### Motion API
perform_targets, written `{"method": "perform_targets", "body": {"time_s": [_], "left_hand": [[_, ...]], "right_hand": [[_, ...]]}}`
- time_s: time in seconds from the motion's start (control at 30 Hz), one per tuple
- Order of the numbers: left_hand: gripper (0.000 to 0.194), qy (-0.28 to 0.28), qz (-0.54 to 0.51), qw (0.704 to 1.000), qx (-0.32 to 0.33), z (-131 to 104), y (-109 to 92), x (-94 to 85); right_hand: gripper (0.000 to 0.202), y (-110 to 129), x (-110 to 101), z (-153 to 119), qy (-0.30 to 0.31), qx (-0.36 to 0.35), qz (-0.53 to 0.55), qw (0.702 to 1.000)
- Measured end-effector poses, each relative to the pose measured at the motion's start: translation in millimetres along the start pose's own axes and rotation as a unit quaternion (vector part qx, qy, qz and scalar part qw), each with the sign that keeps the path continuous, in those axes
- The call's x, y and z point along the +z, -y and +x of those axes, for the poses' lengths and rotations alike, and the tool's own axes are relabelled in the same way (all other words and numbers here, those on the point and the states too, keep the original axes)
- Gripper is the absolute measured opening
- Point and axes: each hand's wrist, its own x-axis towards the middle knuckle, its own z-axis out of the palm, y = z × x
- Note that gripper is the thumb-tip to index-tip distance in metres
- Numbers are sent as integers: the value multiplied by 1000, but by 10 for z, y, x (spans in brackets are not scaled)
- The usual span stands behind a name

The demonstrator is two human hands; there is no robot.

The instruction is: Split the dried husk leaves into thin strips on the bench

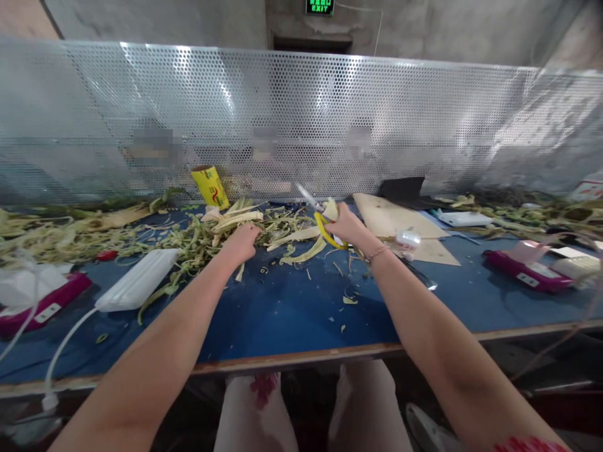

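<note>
Green letters on the sign [320, 7] above the doorway read EXIT; that is the only writing you can read from the head camera. The yellow can [210, 186] by the perforated metal screen [301, 119] has red and green markings too blurred to make out, and it leans to the left.

Your right hand [347, 226] is closed around the yellow handles of the scissors [322, 220]. Their long axis runs from your palm up and to the left, the pale blades pointing away from you toward the screen.

Your left hand [244, 242] rests with fingers curled loosely down on the pile of green and pale leaf strips [235, 227] spread over the blue tabletop [282, 307]; you cannot tell whether it grips any strip. Both hands sit near the pile's middle, a little apart.
</note>
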Motion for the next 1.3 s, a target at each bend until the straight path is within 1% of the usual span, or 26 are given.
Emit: {"method": "perform_targets", "body": {"time_s": [0.07,0.13,0.2,0.27,0.33,0.47,0.57,0.63,0.7,0.77,0.83,0.9,0.97,1.03,1.07,1.13,1.17,1.2,1.23,1.27,1.3], "left_hand": [[50,-48,-21,999,-12,25,65,-52],[48,-83,-28,995,-46,36,129,-109],[47,-106,-24,991,-71,21,188,-160],[45,-113,-15,990,-83,-16,231,-198],[43,-102,7,989,-104,-62,250,-223],[39,-88,85,976,-178,-121,232,-249],[32,-82,119,962,-233,-129,217,-265],[31,-87,117,957,-252,-131,225,-279],[32,-100,100,956,-258,-140,254,-297],[34,-120,75,953,-268,-154,305,-315],[38,-151,39,945,-287,-165,376,-328],[41,-200,-13,930,-307,-163,464,-336],[40,-262,-84,905,-324,-146,558,-347],[35,-322,-181,864,-343,-123,648,-370],[32,-349,-244,833,-353,-114,687,-389],[31,-386,-386,756,-361,-112,748,-440],[30,-391,-453,716,-359,-121,771,-471],[31,-390,-505,684,-354,-137,790,-502],[31,-384,-542,661,-349,-158,806,-534],[32,-372,-568,649,-344,-182,819,-562],[33,-359,-585,643,-341,-206,830,-587]], "right_hand": [[36,-58,-16,71,-72,23,105,992],[34,-128,-5,126,-109,42,178,977],[35,-190,22,156,-108,54,213,969],[37,-223,50,160,-94,53,213,971],[39,-217,70,140,-82,39,171,981],[40,-115,93,44,-44,-13,12,999],[37,-23,119,-42,4,-35,-87,996],[34,20,141,-88,36,-42,-126,990],[31,40,161,-115,67,-48,-147,986],[30,40,174,-123,84,-47,-158,983],[30,26,177,-115,85,-38,-158,983],[30,4,169,-98,71,-22,-151,986],[31,-17,151,-83,47,-6,-139,989],[32,-29,126,-77,19,3,-128,992],[33,-30,113,-77,8,5,-124,992],[34,-29,87,-81,-3,12,-120,993],[34,-27,78,-83,-4,17,-118,993],[34,-27,71,-84,-5,23,-117,993],[35,-28,68,-84,-5,26,-115,993],[35,-32,68,-82,-6,29,-113,993],[35,-36,71,-80,-7,31,-111,993]]}}
